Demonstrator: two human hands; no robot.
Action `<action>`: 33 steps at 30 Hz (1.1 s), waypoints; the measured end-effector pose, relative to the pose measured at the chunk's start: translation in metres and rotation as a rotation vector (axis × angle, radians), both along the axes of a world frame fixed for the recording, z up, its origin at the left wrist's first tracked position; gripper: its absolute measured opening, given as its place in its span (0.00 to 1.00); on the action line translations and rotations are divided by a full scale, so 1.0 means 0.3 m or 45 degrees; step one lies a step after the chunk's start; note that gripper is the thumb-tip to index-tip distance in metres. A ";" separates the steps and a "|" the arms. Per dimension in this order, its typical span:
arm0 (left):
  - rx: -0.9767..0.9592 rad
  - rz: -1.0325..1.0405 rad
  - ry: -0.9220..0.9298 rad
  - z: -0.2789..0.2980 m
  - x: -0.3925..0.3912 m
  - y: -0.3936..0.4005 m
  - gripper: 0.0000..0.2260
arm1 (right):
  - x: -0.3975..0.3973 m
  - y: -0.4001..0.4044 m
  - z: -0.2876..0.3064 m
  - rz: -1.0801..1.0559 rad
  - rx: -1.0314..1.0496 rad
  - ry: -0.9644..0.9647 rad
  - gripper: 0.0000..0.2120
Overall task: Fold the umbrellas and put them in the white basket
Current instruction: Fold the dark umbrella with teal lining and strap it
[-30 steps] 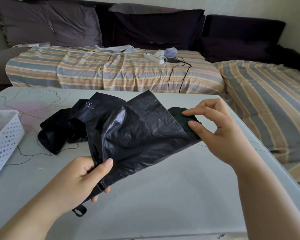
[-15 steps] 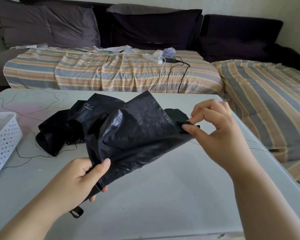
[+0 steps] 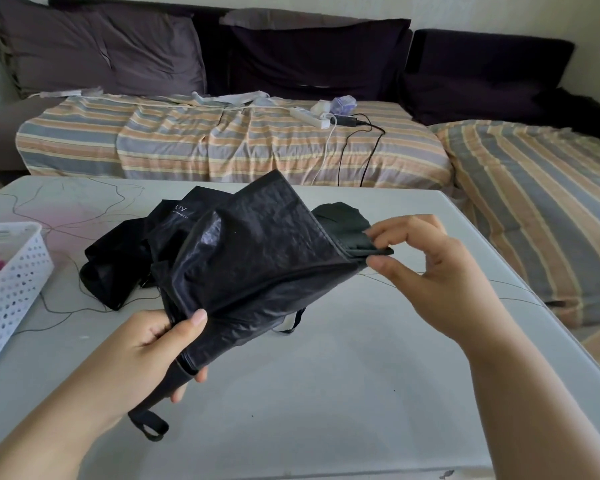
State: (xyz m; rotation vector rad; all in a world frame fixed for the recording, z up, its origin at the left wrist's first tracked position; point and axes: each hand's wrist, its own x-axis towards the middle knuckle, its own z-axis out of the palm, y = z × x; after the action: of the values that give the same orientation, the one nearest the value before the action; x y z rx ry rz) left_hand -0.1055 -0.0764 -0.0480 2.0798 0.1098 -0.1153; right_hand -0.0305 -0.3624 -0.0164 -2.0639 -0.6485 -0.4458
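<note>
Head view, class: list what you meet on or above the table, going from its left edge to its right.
White basket → left hand gripping the umbrella's handle end → black umbrella → right hand pinching the canopy's edge.

Black umbrella [image 3: 257, 258] half-collapsed, canopy loose, held above table, wrist strap dangling. 2nd black umbrella [image 3: 118, 265] crumpled behind it. White basket [image 3: 11, 275] at far left, perforated.
</note>
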 end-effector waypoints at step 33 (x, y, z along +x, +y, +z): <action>0.058 -0.035 -0.092 0.013 -0.017 -0.068 0.35 | 0.017 -0.048 0.018 -0.112 0.333 0.420 0.08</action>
State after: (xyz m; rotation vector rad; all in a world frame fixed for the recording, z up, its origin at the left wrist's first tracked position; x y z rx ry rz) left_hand -0.1106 -0.0968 -0.0440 2.1286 0.0403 -0.0549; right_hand -0.0253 -0.3768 -0.0110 -1.8633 -0.2868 -0.2181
